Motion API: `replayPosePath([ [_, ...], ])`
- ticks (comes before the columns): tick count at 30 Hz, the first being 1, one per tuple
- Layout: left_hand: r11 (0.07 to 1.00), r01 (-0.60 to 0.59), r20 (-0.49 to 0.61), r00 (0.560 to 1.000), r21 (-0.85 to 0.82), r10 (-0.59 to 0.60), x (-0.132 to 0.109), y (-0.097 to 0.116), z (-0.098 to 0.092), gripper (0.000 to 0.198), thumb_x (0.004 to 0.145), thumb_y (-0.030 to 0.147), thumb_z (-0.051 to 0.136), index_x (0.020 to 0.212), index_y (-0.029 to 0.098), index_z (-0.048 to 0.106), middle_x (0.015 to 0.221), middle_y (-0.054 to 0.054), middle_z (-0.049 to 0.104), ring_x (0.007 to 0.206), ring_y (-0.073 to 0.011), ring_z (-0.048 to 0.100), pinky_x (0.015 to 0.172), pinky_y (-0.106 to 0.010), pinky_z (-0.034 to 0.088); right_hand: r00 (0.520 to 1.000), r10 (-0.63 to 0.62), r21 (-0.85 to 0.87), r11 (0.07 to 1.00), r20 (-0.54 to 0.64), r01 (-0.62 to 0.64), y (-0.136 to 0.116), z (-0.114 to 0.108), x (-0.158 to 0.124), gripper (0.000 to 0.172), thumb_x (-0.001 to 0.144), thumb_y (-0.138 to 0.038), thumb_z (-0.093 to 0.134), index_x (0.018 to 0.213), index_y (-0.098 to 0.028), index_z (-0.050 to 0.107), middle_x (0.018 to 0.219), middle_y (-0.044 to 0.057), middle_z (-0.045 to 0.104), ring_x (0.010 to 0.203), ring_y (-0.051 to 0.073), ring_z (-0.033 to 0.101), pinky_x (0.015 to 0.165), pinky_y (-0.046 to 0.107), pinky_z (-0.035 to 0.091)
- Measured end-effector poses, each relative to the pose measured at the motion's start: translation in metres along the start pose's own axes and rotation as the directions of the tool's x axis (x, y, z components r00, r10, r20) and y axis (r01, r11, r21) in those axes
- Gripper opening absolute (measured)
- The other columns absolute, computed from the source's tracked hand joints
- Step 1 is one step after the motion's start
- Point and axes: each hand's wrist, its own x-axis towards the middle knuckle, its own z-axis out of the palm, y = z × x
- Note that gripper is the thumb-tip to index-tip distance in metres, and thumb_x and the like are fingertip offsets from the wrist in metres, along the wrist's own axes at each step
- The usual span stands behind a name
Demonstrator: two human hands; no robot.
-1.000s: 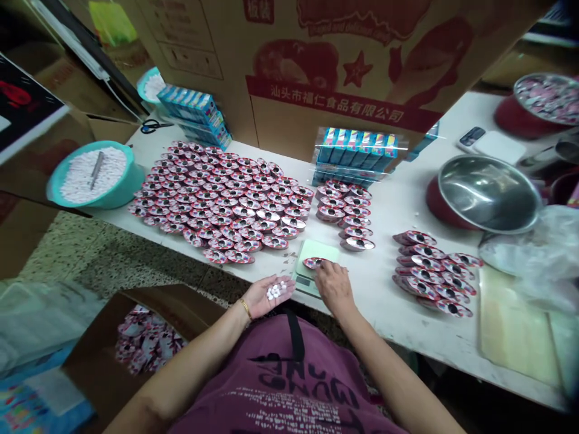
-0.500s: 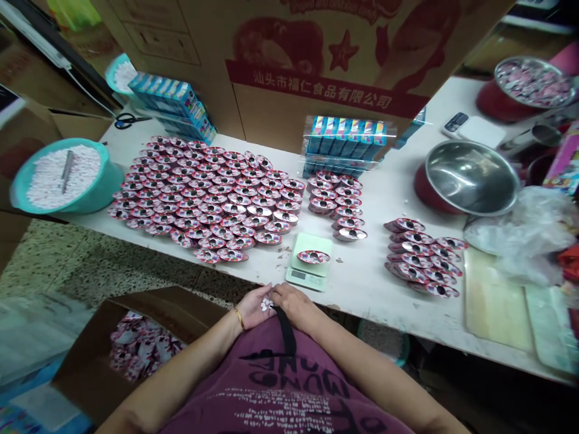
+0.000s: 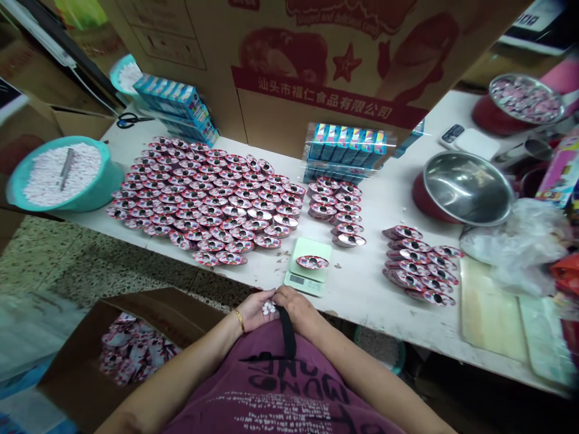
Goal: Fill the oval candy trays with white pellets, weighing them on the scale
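Close to my body at the table's front edge, my left hand [image 3: 254, 310] is cupped palm up around several small white candies [image 3: 268, 308]. My right hand [image 3: 295, 306] rests against its fingertips with fingers curled; whatever they may hold is hidden. Just beyond both hands lies a pale green scale [image 3: 301, 282], with one red-and-white printed pouch [image 3: 312, 262] standing on it. A large block of similar open-topped pouches [image 3: 212, 199] fills the table's left half. Smaller groups of pouches stand behind the scale [image 3: 347, 218] and to its right [image 3: 420, 265].
A turquoise basin [image 3: 106, 181] of white candies sits at the left, a metal scoop [image 3: 67, 169] in it. An empty steel bowl [image 3: 470, 187] stands right. Blue boxes [image 3: 346, 144] and a big carton [image 3: 271, 114] line the back. An open carton [image 3: 181, 313] of pouches lies below left.
The view has shifted slightly. Both hands stay together at the table edge, and the white candies in my left palm show a little more clearly. The pouch remains on the scale.
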Motion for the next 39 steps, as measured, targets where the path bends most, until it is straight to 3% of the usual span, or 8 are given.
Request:
replayPosePath([
  [7, 0.998, -0.064, 0.077, 0.995, -0.004, 0.064, 0.021, 0.009, 0.023, 0.022, 0.073, 0.02, 0.051, 0.089, 0.006, 0.058, 0.081, -0.01, 0.063, 0.077, -0.015, 0.058, 0.076, -0.026, 0.041, 0.94, 0.158, 0.298, 0.953, -0.302, -0.064, 0.032, -0.019, -0.009, 0.019, 0.071, -0.01, 0.045, 0.087, -0.019, 0.05, 0.082, 0.003, 0.048, 0.076, 0.013, 0.046, 0.066, 0.024, 0.041],
  [13, 0.983, -0.167, 0.104, 0.982, 0.074, 0.159, 0.039, 0.028, 0.055, 0.031, 0.072, 0.02, 0.053, 0.099, 0.005, 0.055, 0.094, -0.015, 0.061, 0.089, -0.0186, 0.056, 0.083, -0.028, 0.04, 0.884, 0.204, 0.199, 0.971, -0.42, -0.13, 0.071, -0.051, -0.006, 0.017, 0.07, -0.009, 0.044, 0.082, -0.019, 0.05, 0.077, 0.003, 0.047, 0.069, 0.013, 0.046, 0.063, 0.025, 0.041],
  [17, 0.98, -0.181, -0.012, 0.983, 0.085, 0.183, 0.035, 0.029, 0.048, 0.028, 0.07, 0.019, 0.056, 0.093, 0.004, 0.057, 0.089, -0.016, 0.062, 0.085, -0.0192, 0.058, 0.079, -0.027, 0.043, 0.889, 0.221, 0.099, 0.975, -0.402, -0.197, 0.085, -0.055, -0.001, 0.016, 0.07, -0.009, 0.043, 0.08, -0.018, 0.053, 0.076, 0.004, 0.047, 0.068, 0.013, 0.046, 0.064, 0.026, 0.041],
  [24, 0.984, -0.177, -0.089, 0.98, 0.033, 0.179, 0.022, 0.019, 0.022, 0.029, 0.069, 0.018, 0.057, 0.094, 0.004, 0.056, 0.092, -0.016, 0.061, 0.085, -0.019, 0.058, 0.077, -0.025, 0.045, 0.846, 0.272, 0.202, 0.959, -0.458, -0.199, 0.085, -0.048, 0.001, 0.012, 0.073, -0.013, 0.044, 0.078, -0.018, 0.054, 0.076, 0.003, 0.048, 0.068, 0.012, 0.048, 0.062, 0.023, 0.042],
  [33, 0.987, -0.158, -0.006, 0.987, -0.011, 0.158, 0.015, 0.018, 0.016, 0.028, 0.069, 0.013, 0.054, 0.096, 0.004, 0.056, 0.098, -0.016, 0.059, 0.09, -0.0189, 0.056, 0.082, -0.027, 0.042, 0.767, 0.279, 0.165, 0.96, -0.578, -0.225, 0.079, -0.05, -0.021, 0.017, 0.079, -0.017, 0.039, 0.086, -0.021, 0.054, 0.081, 0.004, 0.054, 0.08, 0.015, 0.051, 0.073, 0.029, 0.042],
  [35, 0.99, -0.144, 0.074, 0.987, 0.0, 0.144, 0.013, 0.015, 0.015, 0.031, 0.067, 0.009, 0.053, 0.098, 0.005, 0.056, 0.1, -0.015, 0.058, 0.091, -0.0187, 0.055, 0.083, -0.029, 0.04, 0.828, 0.218, 0.132, 0.976, -0.517, -0.175, 0.064, -0.042, -0.026, 0.02, 0.079, -0.017, 0.038, 0.091, -0.021, 0.054, 0.084, 0.005, 0.055, 0.082, 0.015, 0.051, 0.074, 0.03, 0.042],
  [37, 0.991, -0.123, 0.15, 0.982, 0.049, 0.115, 0.012, 0.009, 0.014, 0.036, 0.064, 0.004, 0.052, 0.099, 0.006, 0.056, 0.098, -0.014, 0.059, 0.087, -0.0174, 0.056, 0.082, -0.029, 0.039, 0.931, 0.109, 0.108, 0.991, -0.347, -0.075, 0.043, -0.028, -0.028, 0.023, 0.079, -0.016, 0.038, 0.096, -0.022, 0.054, 0.088, 0.006, 0.055, 0.085, 0.016, 0.05, 0.074, 0.029, 0.042],
  [39, 0.988, -0.093, 0.199, 0.978, 0.121, 0.068, 0.011, 0.002, 0.012, 0.038, 0.061, 0.001, 0.052, 0.099, 0.007, 0.056, 0.09, -0.012, 0.061, 0.08, -0.0157, 0.058, 0.079, -0.028, 0.039, 0.984, 0.05, 0.114, 0.993, -0.174, -0.03, 0.023, -0.012, -0.026, 0.024, 0.079, -0.017, 0.04, 0.098, -0.022, 0.053, 0.09, 0.006, 0.055, 0.086, 0.016, 0.05, 0.073, 0.029, 0.043],
])
